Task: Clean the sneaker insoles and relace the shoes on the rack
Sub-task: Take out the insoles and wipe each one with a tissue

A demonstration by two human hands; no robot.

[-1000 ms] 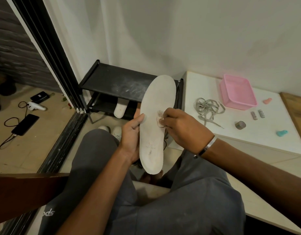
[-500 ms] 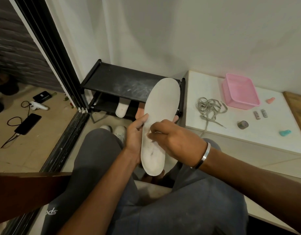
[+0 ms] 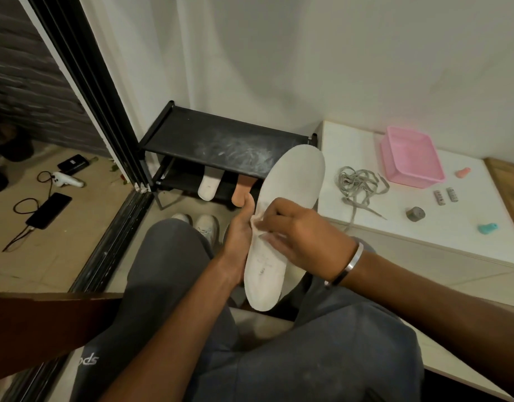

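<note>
My left hand point(image 3: 238, 236) held the white insole point(image 3: 282, 224) by its left edge, its long axis running from my lap up toward the rack point(image 3: 221, 140), while my right hand point(image 3: 296, 233) pinched a small cloth point(image 3: 257, 224) against its middle, fingers curled.

Home entryway: shoe rack point(image 3: 221, 143) beside sliding door point(image 3: 84, 91).

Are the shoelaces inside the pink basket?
No, the shoelaces lie in a loose tangle on the white platform, to the left of the pink basket.
</note>
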